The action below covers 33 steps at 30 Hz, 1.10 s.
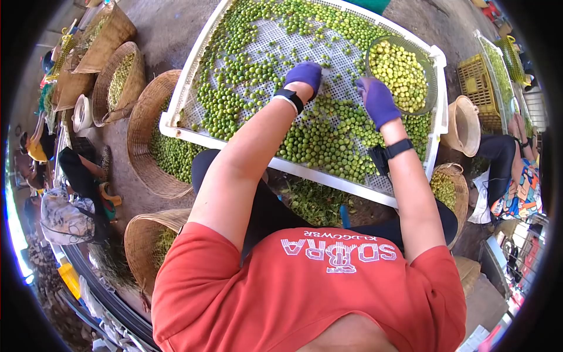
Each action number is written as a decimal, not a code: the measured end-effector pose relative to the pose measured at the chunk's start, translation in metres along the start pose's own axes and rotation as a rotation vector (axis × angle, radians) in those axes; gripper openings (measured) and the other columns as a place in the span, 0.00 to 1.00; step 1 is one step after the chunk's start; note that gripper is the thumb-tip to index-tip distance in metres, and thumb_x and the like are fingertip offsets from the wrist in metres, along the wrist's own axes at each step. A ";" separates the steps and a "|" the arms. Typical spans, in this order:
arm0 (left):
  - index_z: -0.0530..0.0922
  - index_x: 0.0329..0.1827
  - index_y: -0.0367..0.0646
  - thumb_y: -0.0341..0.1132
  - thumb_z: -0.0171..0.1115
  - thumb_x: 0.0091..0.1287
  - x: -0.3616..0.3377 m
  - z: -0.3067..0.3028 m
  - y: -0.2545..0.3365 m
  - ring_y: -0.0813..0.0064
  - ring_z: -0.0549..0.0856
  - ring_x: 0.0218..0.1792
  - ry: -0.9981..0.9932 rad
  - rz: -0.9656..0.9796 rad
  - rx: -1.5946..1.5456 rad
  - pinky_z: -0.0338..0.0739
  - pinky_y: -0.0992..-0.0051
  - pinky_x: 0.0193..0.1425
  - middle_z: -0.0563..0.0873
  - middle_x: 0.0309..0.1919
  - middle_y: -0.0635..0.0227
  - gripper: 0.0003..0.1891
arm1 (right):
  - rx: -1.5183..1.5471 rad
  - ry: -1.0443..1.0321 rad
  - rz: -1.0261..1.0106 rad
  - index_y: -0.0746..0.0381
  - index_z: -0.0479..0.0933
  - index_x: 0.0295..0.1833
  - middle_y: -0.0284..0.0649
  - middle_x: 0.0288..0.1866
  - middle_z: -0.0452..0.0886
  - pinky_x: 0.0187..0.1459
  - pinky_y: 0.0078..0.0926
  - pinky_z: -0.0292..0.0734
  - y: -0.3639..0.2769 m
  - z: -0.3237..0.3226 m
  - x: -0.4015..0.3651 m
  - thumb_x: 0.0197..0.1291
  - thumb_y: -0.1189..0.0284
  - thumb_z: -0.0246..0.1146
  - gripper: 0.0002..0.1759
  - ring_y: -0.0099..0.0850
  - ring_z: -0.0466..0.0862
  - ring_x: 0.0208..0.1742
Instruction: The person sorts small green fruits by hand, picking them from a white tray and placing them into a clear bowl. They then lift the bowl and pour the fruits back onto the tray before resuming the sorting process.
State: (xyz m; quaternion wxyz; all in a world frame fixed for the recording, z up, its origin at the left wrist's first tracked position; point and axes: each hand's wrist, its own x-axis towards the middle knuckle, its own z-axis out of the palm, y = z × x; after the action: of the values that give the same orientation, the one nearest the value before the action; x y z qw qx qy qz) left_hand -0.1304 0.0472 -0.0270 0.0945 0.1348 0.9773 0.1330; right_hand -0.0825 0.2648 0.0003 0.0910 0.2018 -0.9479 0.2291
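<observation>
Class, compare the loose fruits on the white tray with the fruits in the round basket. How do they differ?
Colour: the loose fruits are mostly green; the basket fruits look paler and yellower.
Arrangement: the loose fruits spread over the tray with bare patches between; the basket fruits are heaped together.
Shared: both are round.

My white tray [272, 38] is shallow with a raised rim, and its bottom is full of small holes. On it I have many loose green fruits [305, 141], crowded in the near part of the tray and thinner toward its middle, where I see the bare bottom. In the tray's far right corner stands a round mesh bowl [435, 82]. The grey floor [158, 26] carries a large wicker basket [138, 126] just left of the tray and a pale bucket [463, 126] at its right.
</observation>
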 end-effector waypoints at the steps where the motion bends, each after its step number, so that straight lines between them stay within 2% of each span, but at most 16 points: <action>1: 0.82 0.43 0.43 0.30 0.55 0.61 0.000 0.001 -0.005 0.54 0.83 0.48 -0.033 -0.017 -0.003 0.79 0.61 0.52 0.84 0.46 0.53 0.11 | 0.009 0.001 -0.026 0.63 0.75 0.32 0.52 0.30 0.79 0.37 0.45 0.73 0.005 0.007 0.005 0.58 0.72 0.56 0.06 0.49 0.80 0.34; 5: 0.82 0.43 0.46 0.32 0.58 0.58 -0.015 -0.041 0.000 0.54 0.84 0.46 -0.285 -0.202 -0.090 0.78 0.62 0.51 0.84 0.45 0.55 0.11 | -0.165 -0.089 -0.058 0.63 0.76 0.33 0.53 0.34 0.79 0.40 0.44 0.75 -0.014 0.019 0.010 0.58 0.73 0.55 0.06 0.50 0.81 0.37; 6: 0.82 0.40 0.46 0.31 0.61 0.55 -0.013 -0.033 -0.019 0.54 0.84 0.44 -0.275 0.208 0.199 0.79 0.64 0.50 0.85 0.41 0.57 0.09 | -0.144 -0.113 -0.041 0.61 0.77 0.35 0.51 0.35 0.80 0.42 0.43 0.76 -0.016 0.025 0.009 0.58 0.73 0.56 0.06 0.48 0.82 0.39; 7: 0.81 0.35 0.46 0.31 0.62 0.55 -0.017 -0.035 -0.035 0.58 0.85 0.45 -0.232 0.359 0.064 0.80 0.66 0.46 0.85 0.34 0.62 0.06 | -0.102 -0.102 -0.067 0.60 0.78 0.35 0.50 0.36 0.80 0.42 0.43 0.76 -0.020 0.029 0.011 0.58 0.72 0.56 0.06 0.47 0.82 0.39; 8: 0.80 0.33 0.45 0.30 0.61 0.54 -0.018 -0.031 -0.039 0.62 0.85 0.45 -0.370 -0.015 -0.825 0.79 0.68 0.45 0.84 0.31 0.64 0.04 | -0.062 -0.095 -0.091 0.60 0.78 0.36 0.49 0.36 0.80 0.42 0.42 0.77 -0.026 0.034 0.011 0.57 0.72 0.57 0.06 0.47 0.82 0.40; 10: 0.79 0.32 0.43 0.24 0.59 0.53 -0.030 -0.029 -0.044 0.71 0.84 0.38 0.125 0.445 -0.568 0.77 0.73 0.40 0.81 0.28 0.69 0.05 | 0.002 -0.171 -0.102 0.57 0.79 0.38 0.46 0.37 0.81 0.43 0.42 0.77 -0.040 0.039 0.015 0.56 0.70 0.60 0.06 0.45 0.82 0.41; 12: 0.78 0.32 0.40 0.24 0.60 0.54 -0.021 -0.034 -0.036 0.74 0.81 0.31 -0.276 -0.022 -1.639 0.76 0.75 0.37 0.80 0.25 0.71 0.04 | -0.078 -0.187 -0.173 0.58 0.79 0.38 0.46 0.37 0.80 0.44 0.42 0.77 -0.040 0.053 0.017 0.55 0.70 0.62 0.06 0.45 0.82 0.41; 14: 0.78 0.31 0.40 0.30 0.59 0.57 -0.037 -0.052 -0.021 0.75 0.80 0.28 -0.239 0.015 -1.499 0.76 0.75 0.34 0.79 0.23 0.71 0.03 | -0.134 -0.239 -0.189 0.59 0.80 0.40 0.47 0.37 0.81 0.44 0.41 0.77 -0.045 0.054 0.021 0.54 0.72 0.63 0.07 0.45 0.82 0.40; 16: 0.78 0.30 0.40 0.35 0.58 0.60 -0.056 -0.080 -0.003 0.76 0.79 0.25 -0.358 -0.191 -1.448 0.76 0.75 0.33 0.78 0.21 0.71 0.07 | 0.042 -0.171 -0.125 0.60 0.80 0.42 0.48 0.37 0.82 0.44 0.40 0.77 -0.023 0.052 0.027 0.54 0.72 0.63 0.09 0.46 0.82 0.40; 17: 0.82 0.35 0.40 0.42 0.56 0.63 -0.053 -0.073 -0.003 0.76 0.80 0.25 -0.346 -0.151 -1.088 0.78 0.75 0.34 0.82 0.24 0.69 0.14 | 0.130 -0.139 -0.091 0.60 0.80 0.43 0.49 0.37 0.82 0.44 0.40 0.77 -0.013 0.056 0.027 0.55 0.72 0.63 0.10 0.46 0.82 0.39; 19: 0.84 0.41 0.44 0.46 0.58 0.62 -0.057 -0.066 0.005 0.64 0.86 0.33 -0.248 -0.123 -0.529 0.80 0.68 0.40 0.87 0.34 0.59 0.16 | 0.248 -0.061 0.092 0.62 0.80 0.44 0.50 0.39 0.83 0.45 0.39 0.78 -0.022 0.012 0.026 0.56 0.73 0.62 0.10 0.46 0.83 0.39; 20: 0.84 0.46 0.52 0.47 0.59 0.58 -0.060 -0.066 0.008 0.56 0.86 0.40 -0.288 -0.130 -0.406 0.79 0.64 0.50 0.87 0.41 0.60 0.17 | 0.217 -0.052 0.092 0.62 0.80 0.44 0.51 0.39 0.83 0.45 0.39 0.78 -0.020 0.003 0.023 0.56 0.73 0.62 0.10 0.46 0.83 0.40; 21: 0.83 0.50 0.52 0.44 0.62 0.59 -0.060 -0.065 0.012 0.65 0.87 0.41 -0.316 -0.082 -0.286 0.79 0.69 0.51 0.88 0.41 0.63 0.17 | 0.185 -0.041 0.090 0.62 0.80 0.44 0.51 0.40 0.83 0.46 0.39 0.77 -0.017 -0.002 0.021 0.56 0.73 0.61 0.10 0.46 0.83 0.41; 26: 0.84 0.48 0.58 0.39 0.62 0.57 -0.062 -0.047 0.023 0.60 0.86 0.41 -0.391 -0.027 -0.206 0.79 0.68 0.50 0.87 0.42 0.64 0.15 | -0.032 -0.227 -0.060 0.61 0.79 0.40 0.49 0.39 0.82 0.45 0.41 0.76 -0.013 0.015 0.003 0.55 0.72 0.63 0.08 0.47 0.81 0.42; 29: 0.84 0.46 0.53 0.33 0.59 0.57 -0.068 -0.012 0.016 0.54 0.85 0.43 -0.315 0.152 -0.050 0.79 0.62 0.50 0.86 0.42 0.59 0.14 | -0.141 -0.252 -0.145 0.61 0.77 0.37 0.47 0.37 0.80 0.44 0.43 0.76 -0.019 0.027 -0.010 0.54 0.71 0.64 0.07 0.46 0.81 0.41; 33: 0.84 0.41 0.48 0.29 0.57 0.57 -0.076 0.001 0.016 0.52 0.84 0.45 -0.216 0.165 0.007 0.79 0.59 0.50 0.85 0.42 0.55 0.11 | -0.115 -0.217 -0.113 0.59 0.76 0.36 0.47 0.36 0.80 0.41 0.43 0.76 -0.024 0.021 -0.016 0.52 0.70 0.65 0.07 0.47 0.82 0.39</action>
State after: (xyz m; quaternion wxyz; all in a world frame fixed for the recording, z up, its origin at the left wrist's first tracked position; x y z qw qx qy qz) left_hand -0.0543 0.0398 -0.0119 0.1876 0.2287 0.9475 0.1215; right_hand -0.0590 0.2408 -0.0127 0.0124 0.2731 -0.9508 0.1457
